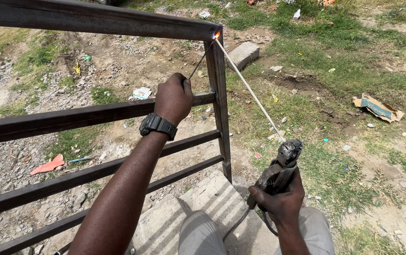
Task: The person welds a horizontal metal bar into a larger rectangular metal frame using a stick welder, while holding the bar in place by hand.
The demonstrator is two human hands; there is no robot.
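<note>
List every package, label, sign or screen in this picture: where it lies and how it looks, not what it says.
Torn carton: on grass, far right; flattened, brown card with a blue printed face.
Printed paper: on dirt beyond the bars, left of the left hand; white, some blue.
Wristwatch: left wrist; black, face not visible.

The ground point(132, 61) is bare dirt and gravel on the left and patchy grass point(354, 71) on the right. A concrete slab point(212, 203) lies near, at the bottom centre. A grey stone block point(243, 55) sits far, past the middle. A torn cardboard piece point(377, 107) lies on the right, a red scrap point(48, 165) on the left gravel, and a white paper point(142, 92) in the dirt.
</note>
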